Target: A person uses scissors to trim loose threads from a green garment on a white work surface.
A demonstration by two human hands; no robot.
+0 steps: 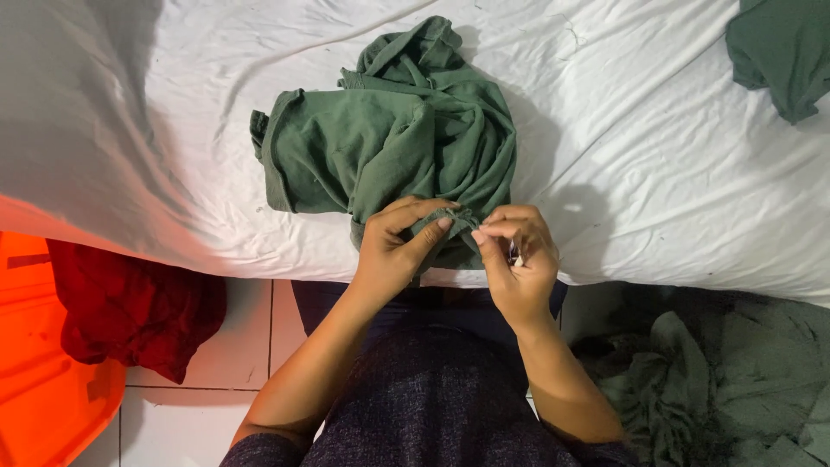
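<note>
Both hands pinching hem of green garment [393, 147] at bed edge.
L hand [393, 246] & R hand [514, 259] closed on 6 o'clock edge; cloth prob soft, light, floppy, so grip seam, not loose folds.

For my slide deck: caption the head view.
Both hands, left hand and right hand, pinch an edge of a green garment on a white bedsheet.

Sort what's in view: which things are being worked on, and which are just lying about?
In hand:
- green garment, its edge pinched by left hand and right hand
- white bed sheet under it

Lying about:
- second green garment
- red cloth
- orange tub
- grey-green pile
</note>
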